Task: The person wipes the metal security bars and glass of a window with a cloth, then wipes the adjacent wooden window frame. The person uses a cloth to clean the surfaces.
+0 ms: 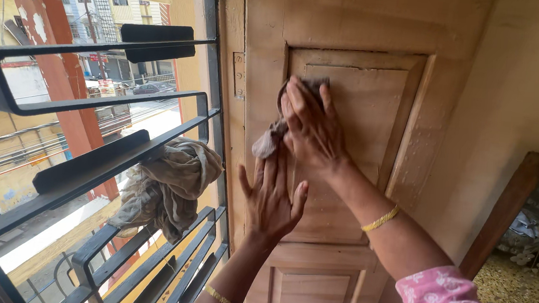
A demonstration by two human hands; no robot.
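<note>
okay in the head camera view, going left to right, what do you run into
Window grille → rag draped on the grille → left hand → right hand pressing a cloth on the wooden shutter → framed picture.

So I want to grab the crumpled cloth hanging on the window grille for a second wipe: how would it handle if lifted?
The crumpled cloth sags in loose folds over a bar of the window grille, so it is probably floppy and light. It looks merely draped there, so it may slip off with a slight tug. A fold might snag on the bars.
</note>
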